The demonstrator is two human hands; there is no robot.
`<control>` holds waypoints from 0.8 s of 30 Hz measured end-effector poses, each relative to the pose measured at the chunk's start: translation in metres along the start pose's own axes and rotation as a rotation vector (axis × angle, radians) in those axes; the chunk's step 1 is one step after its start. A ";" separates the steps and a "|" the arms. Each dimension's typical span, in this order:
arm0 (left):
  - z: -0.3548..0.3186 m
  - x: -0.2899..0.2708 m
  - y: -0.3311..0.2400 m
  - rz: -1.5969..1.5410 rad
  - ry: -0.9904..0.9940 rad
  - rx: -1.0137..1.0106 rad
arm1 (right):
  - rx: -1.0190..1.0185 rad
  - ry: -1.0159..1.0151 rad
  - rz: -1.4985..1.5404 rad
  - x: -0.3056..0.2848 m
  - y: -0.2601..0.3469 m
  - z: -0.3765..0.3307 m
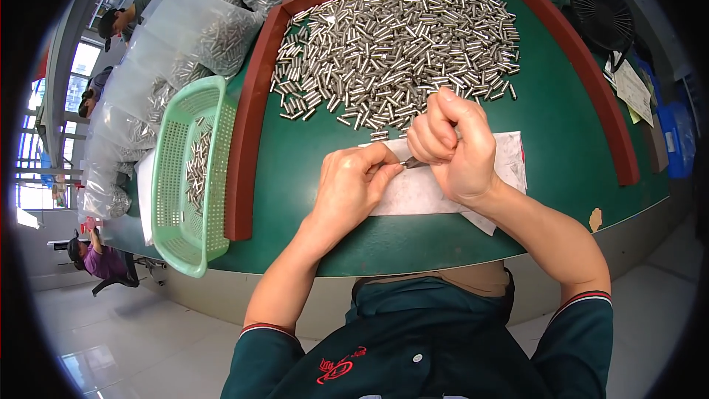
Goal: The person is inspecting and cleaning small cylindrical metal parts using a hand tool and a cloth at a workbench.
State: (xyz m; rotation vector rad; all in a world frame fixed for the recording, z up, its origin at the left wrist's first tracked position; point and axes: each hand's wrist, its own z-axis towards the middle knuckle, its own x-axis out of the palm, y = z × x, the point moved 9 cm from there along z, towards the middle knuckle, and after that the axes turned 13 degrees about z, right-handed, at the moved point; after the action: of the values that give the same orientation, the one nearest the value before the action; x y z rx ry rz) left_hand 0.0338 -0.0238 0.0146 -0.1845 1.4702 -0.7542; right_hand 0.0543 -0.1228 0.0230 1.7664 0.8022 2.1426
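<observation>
My left hand (pixel 346 181) pinches a small metal pin (pixel 404 165) between thumb and fingertips, over a smudged white cloth or paper sheet (pixel 402 196). Close beside it, my right hand (pixel 456 144) is closed in a fist, thumb uppermost. A thin dark metal tool tip (pixel 419 163) sticks out of that fist toward the pin. The fist hides the rest of the tool, so its kind cannot be made out. Just beyond both hands spreads a large heap of short silvery metal pins (pixel 406 44) on the green tabletop (pixel 295 159).
Red-brown wooden rails (pixel 247 140) frame the pin heap on three sides. Left of them stands a green plastic basket (pixel 173 207) with some pins inside. Clear bags of pins (pixel 214 29) line the far left. A black fan (pixel 602 15) stands far right. Other people (pixel 103 258) are off left.
</observation>
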 end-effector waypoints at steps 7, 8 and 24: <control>0.001 -0.002 -0.003 0.023 -0.012 0.014 | -0.013 0.014 0.004 0.003 0.003 0.000; 0.001 -0.002 -0.003 0.024 -0.010 0.014 | -0.013 0.012 0.004 0.003 0.003 0.000; 0.001 0.000 -0.002 -0.018 0.016 -0.027 | -0.025 -0.021 -0.012 0.001 0.001 -0.001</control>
State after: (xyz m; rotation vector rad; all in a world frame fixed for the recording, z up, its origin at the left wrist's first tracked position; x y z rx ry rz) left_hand 0.0346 -0.0254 0.0159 -0.2128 1.4956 -0.7524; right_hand 0.0535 -0.1236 0.0241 1.7642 0.7764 2.1136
